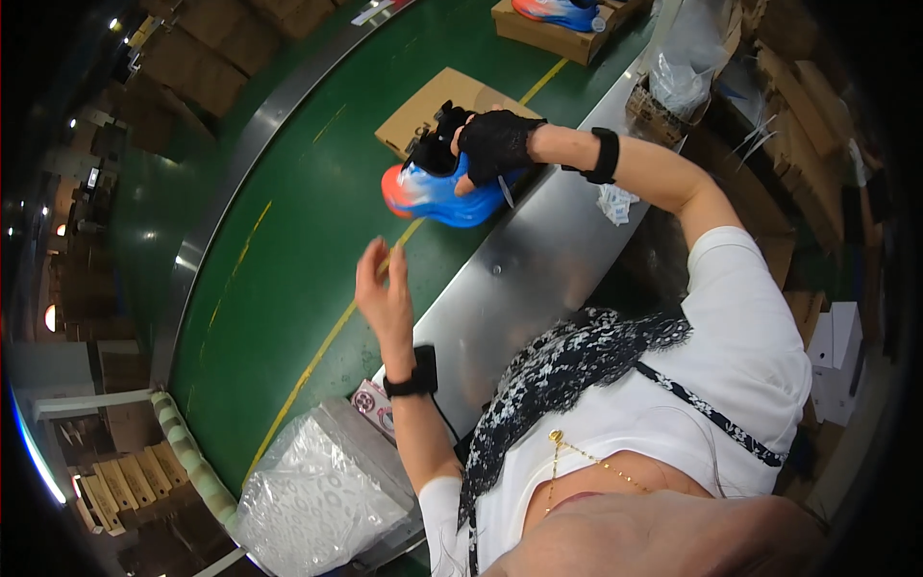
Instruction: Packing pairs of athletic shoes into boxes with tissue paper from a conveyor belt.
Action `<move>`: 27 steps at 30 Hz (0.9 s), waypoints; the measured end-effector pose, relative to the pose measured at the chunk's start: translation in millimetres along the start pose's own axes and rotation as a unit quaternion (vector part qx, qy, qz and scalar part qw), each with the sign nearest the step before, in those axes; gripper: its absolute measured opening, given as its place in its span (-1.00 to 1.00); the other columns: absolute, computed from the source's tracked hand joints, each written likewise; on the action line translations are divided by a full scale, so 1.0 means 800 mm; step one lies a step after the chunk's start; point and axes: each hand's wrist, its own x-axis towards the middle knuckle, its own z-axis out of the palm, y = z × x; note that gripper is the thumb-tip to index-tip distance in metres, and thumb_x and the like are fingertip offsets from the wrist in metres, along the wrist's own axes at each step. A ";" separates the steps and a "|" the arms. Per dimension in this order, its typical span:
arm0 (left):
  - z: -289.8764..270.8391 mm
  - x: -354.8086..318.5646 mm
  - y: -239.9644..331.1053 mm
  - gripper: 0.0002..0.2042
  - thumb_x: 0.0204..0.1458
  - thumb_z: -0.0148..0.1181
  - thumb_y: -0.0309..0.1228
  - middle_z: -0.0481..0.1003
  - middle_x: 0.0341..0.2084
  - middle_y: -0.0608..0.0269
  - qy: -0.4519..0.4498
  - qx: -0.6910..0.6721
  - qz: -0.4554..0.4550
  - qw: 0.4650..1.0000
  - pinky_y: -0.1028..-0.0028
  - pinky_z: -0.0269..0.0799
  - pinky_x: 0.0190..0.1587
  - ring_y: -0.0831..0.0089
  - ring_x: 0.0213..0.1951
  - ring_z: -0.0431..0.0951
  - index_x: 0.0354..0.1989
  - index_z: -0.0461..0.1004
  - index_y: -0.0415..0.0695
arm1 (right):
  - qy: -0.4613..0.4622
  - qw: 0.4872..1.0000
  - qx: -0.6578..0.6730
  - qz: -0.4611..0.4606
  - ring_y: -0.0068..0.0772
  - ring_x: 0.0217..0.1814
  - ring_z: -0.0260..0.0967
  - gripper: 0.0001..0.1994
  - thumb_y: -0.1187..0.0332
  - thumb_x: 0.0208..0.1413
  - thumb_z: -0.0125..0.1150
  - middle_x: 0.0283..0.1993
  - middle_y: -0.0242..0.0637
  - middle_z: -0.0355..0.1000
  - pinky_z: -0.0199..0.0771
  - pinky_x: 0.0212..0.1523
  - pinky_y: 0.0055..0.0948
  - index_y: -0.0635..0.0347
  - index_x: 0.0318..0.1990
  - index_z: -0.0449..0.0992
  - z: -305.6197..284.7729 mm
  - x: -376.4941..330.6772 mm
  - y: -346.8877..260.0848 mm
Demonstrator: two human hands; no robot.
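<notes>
My right hand [495, 144], in a black fingerless glove with a black wrist band, grips a blue sneaker [437, 195] with an orange-red toe and black lining. The sneaker rests partly on a flat brown cardboard box [423, 111] lying on the green conveyor belt [288, 240]. My left hand [383, 293] is bare, wears a black wrist band, and hovers over the belt's near edge with fingers apart, holding nothing. It is a little below and left of the sneaker, not touching it.
A steel ledge [510, 279] borders the belt on my side, with a small white packet [615, 204] on it. A second sneaker on a cardboard box [553, 21] sits farther along. A stack of clear plastic bags [317, 490] lies at lower left. Cartons and white boxes [835, 361] stand at right.
</notes>
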 end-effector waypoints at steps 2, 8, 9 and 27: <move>0.017 0.018 0.028 -0.63 -0.14 0.19 -0.36 0.43 -0.31 0.11 0.012 0.063 0.068 0.996 0.54 0.33 -0.25 0.42 -0.30 0.44 -0.17 0.35 -0.31 | -0.073 0.995 0.015 -0.068 -0.20 -0.21 0.32 -0.44 -0.08 -0.44 0.19 -0.35 -0.13 0.40 0.28 -0.18 -0.33 0.18 -0.30 0.47 -0.013 -0.013 -0.040; 0.016 0.025 0.008 -0.78 -0.14 0.14 -0.42 0.45 -0.65 0.26 0.016 0.059 0.006 0.998 0.65 0.30 -0.51 0.65 -0.59 0.37 -0.38 0.45 -0.36 | -0.132 0.978 0.035 -0.155 -0.22 -0.17 0.31 -0.44 -0.11 -0.36 0.18 -0.36 -0.15 0.41 0.22 -0.13 -0.30 0.14 -0.24 0.46 0.001 -0.018 -0.076; 0.012 0.021 -0.003 -0.78 -0.14 0.14 -0.42 0.45 -0.65 0.26 0.018 0.060 0.000 0.998 0.65 0.30 -0.51 0.65 -0.59 0.37 -0.38 0.45 -0.36 | -0.137 0.977 0.037 -0.157 -0.22 -0.17 0.31 -0.44 -0.11 -0.36 0.18 -0.36 -0.15 0.41 0.22 -0.13 -0.30 0.14 -0.24 0.46 0.008 -0.020 -0.077; 0.026 -0.038 -0.089 -0.56 -0.07 -0.04 0.00 0.48 -0.47 0.03 -0.305 0.309 -0.186 0.881 0.40 0.34 -0.23 0.20 -0.33 0.49 -0.31 0.49 -0.16 | 0.151 0.983 -0.102 -0.012 -0.12 0.13 0.02 -0.64 0.24 -0.18 0.03 0.02 -0.11 0.19 0.06 -0.08 0.19 0.17 -0.17 0.35 0.218 -0.008 0.025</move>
